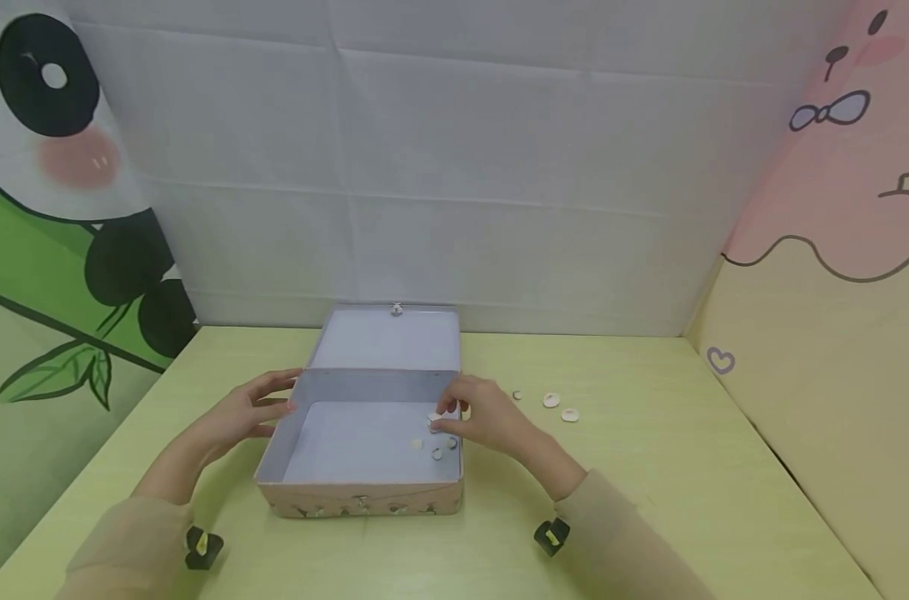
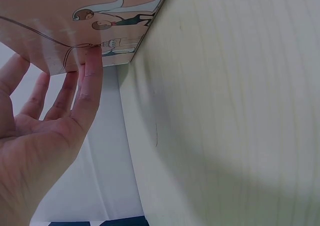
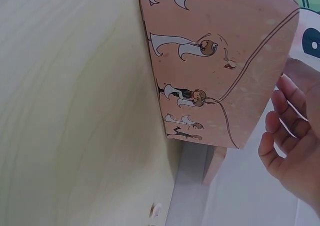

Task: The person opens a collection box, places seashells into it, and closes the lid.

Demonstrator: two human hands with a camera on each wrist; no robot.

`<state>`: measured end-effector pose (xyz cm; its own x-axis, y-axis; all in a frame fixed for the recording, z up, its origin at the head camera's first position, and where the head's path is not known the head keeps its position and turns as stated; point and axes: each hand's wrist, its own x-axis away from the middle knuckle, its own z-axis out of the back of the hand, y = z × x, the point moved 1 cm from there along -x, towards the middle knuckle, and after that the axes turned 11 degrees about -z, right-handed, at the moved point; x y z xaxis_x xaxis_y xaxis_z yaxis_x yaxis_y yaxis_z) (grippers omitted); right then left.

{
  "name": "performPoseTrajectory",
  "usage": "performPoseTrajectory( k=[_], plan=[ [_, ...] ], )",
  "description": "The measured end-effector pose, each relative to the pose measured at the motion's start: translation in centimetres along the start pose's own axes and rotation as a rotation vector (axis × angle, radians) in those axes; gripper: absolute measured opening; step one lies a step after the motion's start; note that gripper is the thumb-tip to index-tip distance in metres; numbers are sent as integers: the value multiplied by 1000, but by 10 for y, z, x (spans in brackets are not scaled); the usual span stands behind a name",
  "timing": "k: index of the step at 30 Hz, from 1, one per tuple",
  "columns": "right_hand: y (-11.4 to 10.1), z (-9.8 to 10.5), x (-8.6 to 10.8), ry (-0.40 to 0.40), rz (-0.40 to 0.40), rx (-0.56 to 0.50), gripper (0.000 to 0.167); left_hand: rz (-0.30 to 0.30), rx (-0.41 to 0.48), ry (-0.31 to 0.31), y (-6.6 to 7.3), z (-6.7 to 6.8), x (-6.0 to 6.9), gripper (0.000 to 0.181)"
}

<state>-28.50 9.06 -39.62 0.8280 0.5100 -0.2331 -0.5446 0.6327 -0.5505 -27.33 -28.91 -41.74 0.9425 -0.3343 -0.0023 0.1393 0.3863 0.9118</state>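
A tin box (image 1: 360,500) stands on the table with its lid (image 1: 390,337) raised and leaning back. Its outside is pinkish with drawn figures, its inside pale. On the box's left wall rest the fingertips of my left hand (image 1: 237,412), fingers fairly straight; the left wrist view shows the same hand (image 2: 55,131) against the printed side. Over the right part of the box, my right hand (image 1: 487,412) pinches a small white piece (image 1: 435,416) between thumb and fingers. Below it, several small round pieces (image 1: 437,454) lie on the box floor. Their exact kind is too small to tell.
To the right of the box, on the table (image 1: 649,467), lie a small round piece (image 1: 516,395) and two larger white ones (image 1: 551,400). A white cloth (image 1: 544,208) hangs behind the table, and printed panels (image 1: 821,358) stand at both sides.
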Motion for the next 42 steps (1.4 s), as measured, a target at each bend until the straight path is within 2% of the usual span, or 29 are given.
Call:
performPoseTrajectory(
  k=[6,12,23,30,42],
  plan=[
    [1,-5,0,-21,-23,14,19,6,-9,-4,1,0,-1,72],
    [0,-1,0,-22,17,-2,24,5,-11,-5,1,0,-1,72],
    [0,20,5,16,54,31,24,-9,10,-6,0,-1,-1,71],
    [9,34,5,51,58,54,25,-9,7,-2,1,-1,0,70],
    [36,53,9,86,-40,70,29,-6,9,0,1,0,0,71]
  ],
)
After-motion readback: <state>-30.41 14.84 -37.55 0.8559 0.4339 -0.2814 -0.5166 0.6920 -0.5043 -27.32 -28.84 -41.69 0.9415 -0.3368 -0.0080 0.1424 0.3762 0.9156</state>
